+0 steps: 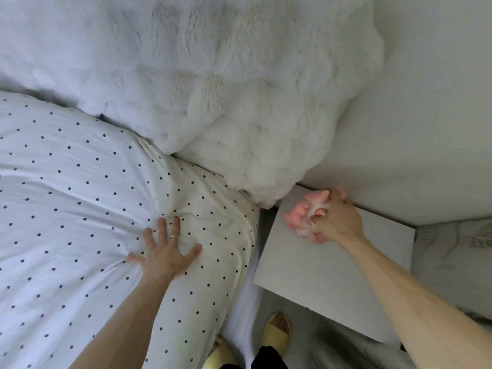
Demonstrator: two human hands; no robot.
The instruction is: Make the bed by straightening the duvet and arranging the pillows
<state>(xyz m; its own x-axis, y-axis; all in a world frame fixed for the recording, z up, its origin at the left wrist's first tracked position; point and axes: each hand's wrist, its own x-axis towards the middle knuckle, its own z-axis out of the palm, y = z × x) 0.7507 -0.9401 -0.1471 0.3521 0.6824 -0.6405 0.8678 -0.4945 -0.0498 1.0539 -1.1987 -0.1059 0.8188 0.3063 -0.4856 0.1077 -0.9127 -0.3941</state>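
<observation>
1. Duvet (80,195) fills frame left, pillow (213,89) behind it, up top.
2. Bedside table (332,283) lower right, against the wall (439,102).
3. Left hand (165,251) on the duvet; right hand (335,222) grips a soft toy (298,217) on the table.

One view only, from the person's head. It faces steeply down, close above the dotted duvet (80,182) at left and the white tabletop (332,275) at right; the slippers (277,332) show at the bottom edge.

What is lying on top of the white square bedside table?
A pink-and-white soft item, held by the right hand. The hand covers part of it, so its kind is unclear.
</observation>
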